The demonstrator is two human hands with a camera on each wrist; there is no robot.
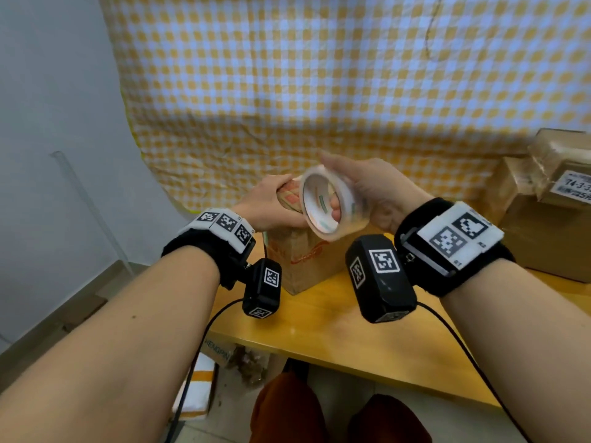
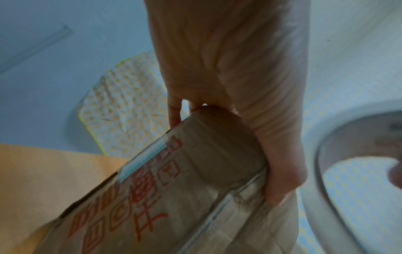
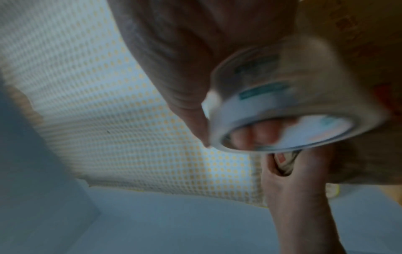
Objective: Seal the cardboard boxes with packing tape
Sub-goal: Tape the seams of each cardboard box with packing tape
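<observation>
A small cardboard box (image 1: 303,260) with red print stands on end on the wooden table (image 1: 335,330). My left hand (image 1: 271,203) grips its top, thumb on the near side and fingers over the far edge. In the left wrist view the box (image 2: 174,197) shows old clear tape and my left hand (image 2: 239,103) curled over its upper corner. My right hand (image 1: 367,190) holds a roll of clear packing tape (image 1: 326,206) just above and right of the box top, fingers through the core. The right wrist view shows the tape roll (image 3: 293,103) blurred, with fingers (image 3: 256,134) inside it.
Several stacked cardboard boxes (image 1: 550,199), one with a shipping label, sit at the table's right end. A yellow checked cloth (image 1: 319,75) hangs behind. More packages (image 1: 204,378) lie on the floor under the table. My knees (image 1: 335,417) are below the table's near edge.
</observation>
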